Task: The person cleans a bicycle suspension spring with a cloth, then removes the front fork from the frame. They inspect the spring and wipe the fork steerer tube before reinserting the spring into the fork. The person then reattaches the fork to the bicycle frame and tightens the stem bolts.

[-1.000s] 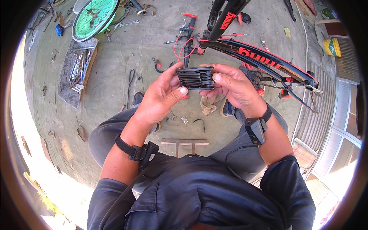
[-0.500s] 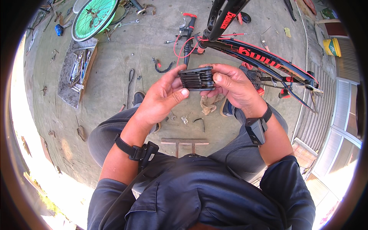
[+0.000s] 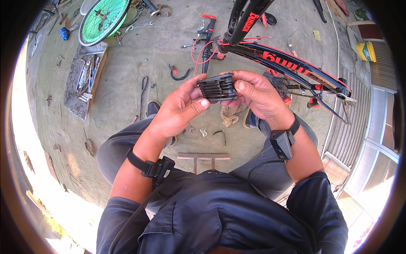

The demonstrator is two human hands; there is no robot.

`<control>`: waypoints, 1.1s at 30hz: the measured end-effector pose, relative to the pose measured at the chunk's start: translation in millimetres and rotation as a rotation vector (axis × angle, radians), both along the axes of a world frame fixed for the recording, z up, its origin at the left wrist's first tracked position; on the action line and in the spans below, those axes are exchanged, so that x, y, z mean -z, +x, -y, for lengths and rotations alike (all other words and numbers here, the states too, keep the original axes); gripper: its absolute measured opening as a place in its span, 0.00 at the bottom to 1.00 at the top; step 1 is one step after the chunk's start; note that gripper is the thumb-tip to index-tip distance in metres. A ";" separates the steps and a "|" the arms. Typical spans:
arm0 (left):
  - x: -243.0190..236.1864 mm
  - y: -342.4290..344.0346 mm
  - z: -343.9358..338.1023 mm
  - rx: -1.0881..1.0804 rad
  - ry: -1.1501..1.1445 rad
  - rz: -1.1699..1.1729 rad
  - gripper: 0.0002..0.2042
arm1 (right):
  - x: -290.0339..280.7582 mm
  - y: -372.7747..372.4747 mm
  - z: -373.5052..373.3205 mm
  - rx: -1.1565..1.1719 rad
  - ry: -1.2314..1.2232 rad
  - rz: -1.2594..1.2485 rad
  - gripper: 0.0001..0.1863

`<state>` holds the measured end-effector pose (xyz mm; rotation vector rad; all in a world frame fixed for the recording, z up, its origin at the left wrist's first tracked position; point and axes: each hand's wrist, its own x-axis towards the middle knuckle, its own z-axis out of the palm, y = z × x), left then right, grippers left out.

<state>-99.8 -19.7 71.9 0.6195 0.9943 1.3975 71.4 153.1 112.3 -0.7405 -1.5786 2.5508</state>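
A black folding hex key set [image 3: 218, 88] is held level between both hands in front of me, its stacked keys folded into the body. My left hand [image 3: 177, 108] grips the set's left end, thumb along the lower front and fingertips behind it. My right hand [image 3: 262, 97] grips the right end, thumb against the end and fingers curled behind. A black and red bicycle frame [image 3: 283, 63] stands just beyond my right hand, and a beige cloth [image 3: 229, 116] lies on the ground below it.
A tray of wrenches [image 3: 69, 101] and a green-rimmed wheel [image 3: 112, 17] lie at the upper left. A black and red floor pump or handlebar part [image 3: 207, 51] lies ahead with red cables. Small tools lie about the concrete ground [image 3: 127, 84]. A yellow bucket [image 3: 366, 51] is at right.
The hex key set has tilted slightly, its left end dipping and shifting a little right, with my left fingers moving along with it. The rest is unchanged.
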 end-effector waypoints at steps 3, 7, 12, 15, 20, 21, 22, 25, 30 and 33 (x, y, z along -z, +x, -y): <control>0.9 -0.4 0.0 0.006 0.003 -0.012 0.34 | -0.5 0.1 -0.2 -0.005 0.002 -0.002 0.32; 1.9 -0.2 0.2 0.005 0.014 0.008 0.33 | 0.1 0.1 -0.2 -0.008 0.006 -0.004 0.32; 2.5 1.4 -0.2 -0.005 0.002 -0.018 0.32 | 1.8 -0.3 -0.1 0.002 0.010 0.007 0.30; 3.2 2.3 -1.1 -0.051 -0.048 -0.024 0.31 | 2.3 -1.0 -0.9 0.017 -0.004 0.054 0.27; 5.6 2.5 -2.2 -0.131 -0.176 -0.094 0.31 | 6.8 -3.6 -3.6 -0.012 -0.015 0.116 0.24; 6.2 2.6 -2.2 -0.136 -0.190 -0.127 0.31 | 9.0 -4.5 -3.8 -0.028 0.000 0.143 0.23; 6.8 2.6 -2.3 -0.139 -0.210 -0.159 0.31 | 12.1 -5.8 -3.8 -0.051 0.009 0.150 0.22; 8.4 2.8 -0.7 -0.148 -0.253 -0.272 0.31 | 22.0 -6.2 -2.4 -0.070 0.008 0.167 0.20; 9.6 1.6 5.7 -0.259 -0.294 -0.655 0.30 | 48.8 -4.0 -8.5 -0.047 0.032 0.243 0.17; 6.6 -2.3 9.1 -0.207 -0.253 -0.732 0.28 | 78.6 -3.2 -15.8 -0.074 0.076 0.366 0.16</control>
